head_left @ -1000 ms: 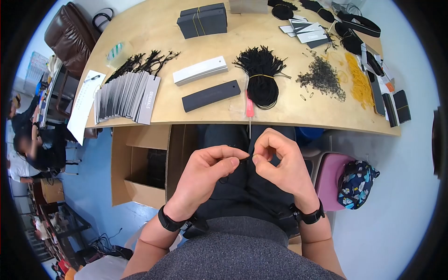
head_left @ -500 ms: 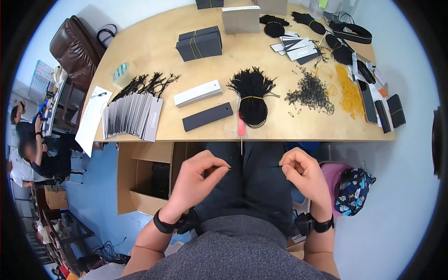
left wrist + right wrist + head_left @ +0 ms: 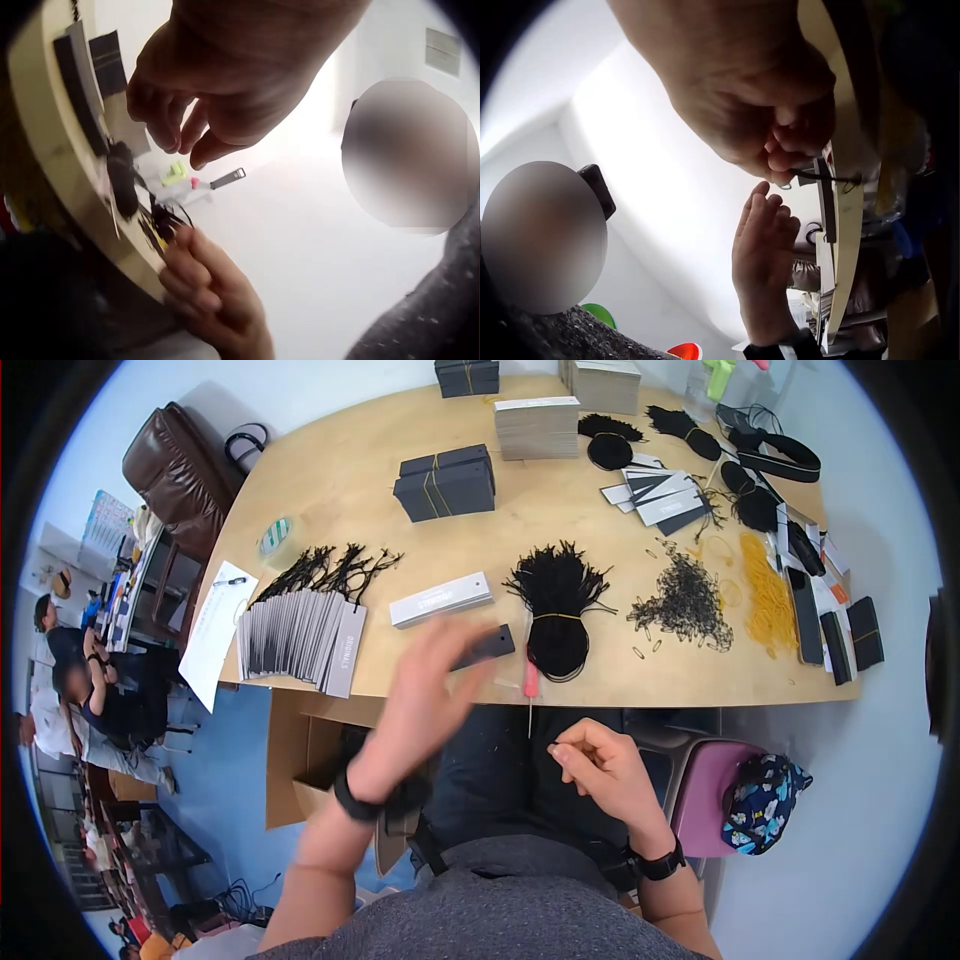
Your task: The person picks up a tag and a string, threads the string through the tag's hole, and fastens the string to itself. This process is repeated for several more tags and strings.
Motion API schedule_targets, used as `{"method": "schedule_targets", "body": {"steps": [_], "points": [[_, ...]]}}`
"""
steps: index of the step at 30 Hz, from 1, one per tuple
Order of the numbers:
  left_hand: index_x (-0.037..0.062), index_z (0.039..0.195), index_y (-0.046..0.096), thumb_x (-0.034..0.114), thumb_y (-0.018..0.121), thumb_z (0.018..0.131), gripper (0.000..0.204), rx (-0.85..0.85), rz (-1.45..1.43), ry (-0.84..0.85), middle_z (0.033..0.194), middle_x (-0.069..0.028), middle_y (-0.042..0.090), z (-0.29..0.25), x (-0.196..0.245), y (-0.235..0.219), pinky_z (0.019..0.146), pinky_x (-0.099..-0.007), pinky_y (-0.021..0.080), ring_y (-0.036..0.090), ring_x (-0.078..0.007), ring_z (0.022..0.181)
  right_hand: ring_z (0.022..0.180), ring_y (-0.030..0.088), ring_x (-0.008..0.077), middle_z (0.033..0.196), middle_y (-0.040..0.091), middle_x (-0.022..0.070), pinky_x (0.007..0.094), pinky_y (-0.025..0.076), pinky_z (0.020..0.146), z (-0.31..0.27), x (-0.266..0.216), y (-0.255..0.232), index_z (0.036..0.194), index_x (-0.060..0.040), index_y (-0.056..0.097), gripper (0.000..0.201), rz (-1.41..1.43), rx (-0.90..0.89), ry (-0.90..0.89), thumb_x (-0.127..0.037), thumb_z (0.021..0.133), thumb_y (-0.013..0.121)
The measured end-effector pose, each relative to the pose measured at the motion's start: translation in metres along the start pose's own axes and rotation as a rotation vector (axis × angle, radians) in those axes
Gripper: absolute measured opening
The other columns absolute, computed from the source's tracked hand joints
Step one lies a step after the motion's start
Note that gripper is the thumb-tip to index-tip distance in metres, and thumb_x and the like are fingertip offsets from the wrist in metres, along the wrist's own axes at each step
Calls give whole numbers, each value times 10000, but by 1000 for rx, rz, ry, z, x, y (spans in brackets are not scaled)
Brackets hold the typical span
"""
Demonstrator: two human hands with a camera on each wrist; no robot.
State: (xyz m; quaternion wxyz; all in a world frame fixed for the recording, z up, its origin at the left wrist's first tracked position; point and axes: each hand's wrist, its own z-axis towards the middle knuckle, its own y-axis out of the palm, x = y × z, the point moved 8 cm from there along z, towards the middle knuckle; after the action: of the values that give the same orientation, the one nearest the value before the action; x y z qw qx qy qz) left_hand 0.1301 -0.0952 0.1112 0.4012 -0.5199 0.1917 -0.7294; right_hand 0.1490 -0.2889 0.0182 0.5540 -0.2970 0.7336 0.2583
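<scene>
My left hand (image 3: 422,685), blurred, reaches over the table's front edge, fingers extended, holding nothing that shows. It partly covers a dark tag stack (image 3: 492,646) with a hole at one end; a white tag stack (image 3: 440,600) lies just behind. Over my lap, my right hand (image 3: 608,768) has thumb and index finger pinched together. A short black cord (image 3: 821,178) trails from those fingertips in the right wrist view, beside a small wire loop (image 3: 784,186). Past the table edge juts the thin shaft of a pink-handled tool (image 3: 531,682), below a bundle of black cords (image 3: 557,648).
Grey tags with black strings (image 3: 305,645) fan out at the left. To the right lie a heap of small safety pins (image 3: 685,605) and yellow rubber bands (image 3: 768,600). Banded dark tag blocks (image 3: 445,485) stand farther back. A cardboard box (image 3: 290,760) sits below the table.
Both hands first pinched close together, then drew apart. Now my left hand has opened and moved forward over the table; my right stays pinched over the lap, slightly further left.
</scene>
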Motion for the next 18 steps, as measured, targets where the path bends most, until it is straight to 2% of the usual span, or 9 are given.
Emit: {"method": "schedule_targets", "body": {"steps": [1,4,6,10,12,13,16,18], "points": [[26,1162,630,60,747,766,414,71,183,126,1000,-114,630,15,-15,-3,814,-374,488,609,-290,891,597,559,34,687,604,3,192,411,533,-1,0,-2,946,-8,623,159,-13,7,-21,-166,964,627],[29,1129,667,105,779,741,411,123,301,112,991,-127,648,49,-72,-1,874,-412,480,613,-337,930,577,527,23,658,595,-6,192,388,526,-7,-4,-6,916,-9,641,136,-57,22,-24,-142,943,651],[26,1038,714,139,795,721,346,-116,234,-78,944,-118,663,59,-110,15,913,-404,464,616,-319,937,563,496,14,639,593,-11,192,363,518,-12,-2,-9,899,-5,653,121,-84,52,-16,-122,923,673],[23,969,738,158,802,711,299,-86,154,-74,900,-107,670,60,-102,8,898,-397,445,615,-301,913,562,496,13,644,599,-10,191,364,515,-20,3,-14,904,-7,655,114,-91,71,-11,-118,920,674],[43,974,737,171,802,702,308,20,370,11,896,-85,665,56,-75,-7,855,-385,425,610,-274,884,562,496,12,650,605,-12,191,364,513,-22,4,-15,899,-7,656,107,-105,71,-23,-111,917,677],[43,974,737,171,802,702,308,17,370,6,896,-85,665,50,-67,-8,855,-385,425,610,-274,884,562,496,12,650,605,-12,191,364,513,-22,5,-14,899,-7,656,107,-104,68,-19,-111,917,677],[82,948,736,182,790,689,283,-32,357,135,873,-44,633,23,-39,6,843,-373,404,592,-232,880,559,491,11,650,604,-15,192,360,510,-21,6,-14,891,-6,654,103,-80,84,-7,-104,915,677],[83,950,735,179,787,688,283,-38,331,102,875,-43,631,13,-42,20,848,-373,405,591,-233,886,559,488,10,648,596,-20,190,360,512,-20,7,-12,885,-5,651,101,-56,70,-9,-98,915,677]]}}
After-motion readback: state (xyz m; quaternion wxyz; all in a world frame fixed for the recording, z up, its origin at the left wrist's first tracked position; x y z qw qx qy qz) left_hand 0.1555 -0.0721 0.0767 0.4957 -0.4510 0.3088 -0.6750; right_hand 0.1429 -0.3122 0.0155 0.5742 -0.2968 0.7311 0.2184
